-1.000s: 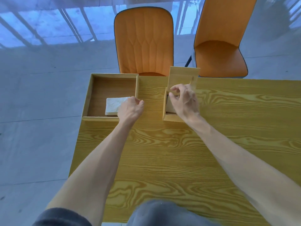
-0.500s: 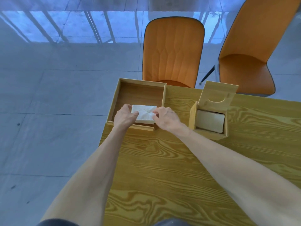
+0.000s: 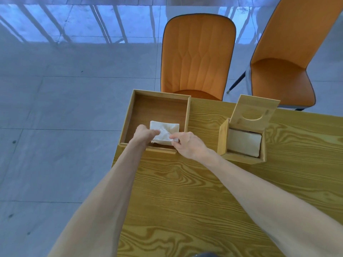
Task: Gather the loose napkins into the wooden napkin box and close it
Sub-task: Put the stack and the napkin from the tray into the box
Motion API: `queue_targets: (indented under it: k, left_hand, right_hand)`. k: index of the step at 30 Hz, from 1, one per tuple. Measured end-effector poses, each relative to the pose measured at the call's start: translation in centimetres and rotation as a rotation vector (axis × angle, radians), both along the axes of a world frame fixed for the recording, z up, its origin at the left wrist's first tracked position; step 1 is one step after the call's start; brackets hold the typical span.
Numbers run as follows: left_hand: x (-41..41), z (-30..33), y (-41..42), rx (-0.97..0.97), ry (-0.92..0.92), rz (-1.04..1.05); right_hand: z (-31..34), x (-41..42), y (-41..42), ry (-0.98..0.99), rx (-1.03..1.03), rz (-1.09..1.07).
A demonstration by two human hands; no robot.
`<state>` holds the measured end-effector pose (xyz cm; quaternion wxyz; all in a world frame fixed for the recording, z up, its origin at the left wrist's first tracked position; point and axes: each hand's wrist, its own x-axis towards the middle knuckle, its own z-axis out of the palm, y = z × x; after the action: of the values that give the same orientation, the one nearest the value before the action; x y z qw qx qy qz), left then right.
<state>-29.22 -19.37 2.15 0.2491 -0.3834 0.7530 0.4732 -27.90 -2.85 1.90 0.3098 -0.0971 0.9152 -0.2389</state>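
Just left of the frame's centre, both hands meet over a small stack of white napkins (image 3: 165,131) lying in the near part of a shallow wooden tray (image 3: 130,115) that sits at the left corner of the wood-grain table (image 3: 185,191). The left hand (image 3: 143,135) reaches in over the tray's near wall with its fingers curled onto the stack's left edge, pinching the paper; the right hand (image 3: 187,144) comes from the right with thumb and fingertips closed on the stack's near right corner, where the top sheet is crumpled. The far part of the tray shows bare brown floor. To the right of centre, apart from the tray, stands the wooden napkin box (image 3: 224,143), its hinged lid (image 3: 256,108) tilted up and back, a half-round cut-out showing in it; a pale block of napkins (image 3: 245,143) already fills the box's interior. Both forearms stretch up from the lower edge of the frame across the table. Beyond the table's far edge, in the upper middle and upper right, are two orange chairs (image 3: 198,52) on grey floor tiles (image 3: 55,108)
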Motion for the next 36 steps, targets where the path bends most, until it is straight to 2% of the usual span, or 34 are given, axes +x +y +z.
queue_targets:
  k: [5,10,16,20,22,28,36]
  left_hand:
    - [-0.4,-0.3,-0.2,0.099,0.005,0.026]
    - [-0.1,-0.3,-1.0,0.117,0.121,0.039]
    - [1.0,-0.3,-2.7,0.200,0.222,-0.131]
    - [1.5,-0.4,-3.5,0.245,0.304,-0.201]
    - [1.6,-0.6,-3.7,0.238,0.329,-0.220]
    - [2.4,-1.3,-4.2,0.200,0.358,-0.362]
    - [3.1,-1.4,-3.9,0.026,0.471,-0.391]
  right_hand:
    - [0.1,-0.1,0.0,0.019,-0.011,0.005]
    - [0.2,-0.3,0.2,0.055,-0.030,0.007]
    - [0.0,-1.5,0.5,0.330,-0.108,-0.156]
    - [0.3,-2.7,0.6,0.221,-0.095,-0.002]
    - [0.2,-2.9,0.5,0.223,-0.062,0.043]
    - [-0.2,-1.8,0.1,0.404,-0.023,0.109]
    - [-0.5,-0.9,0.3,0.455,-0.064,0.042]
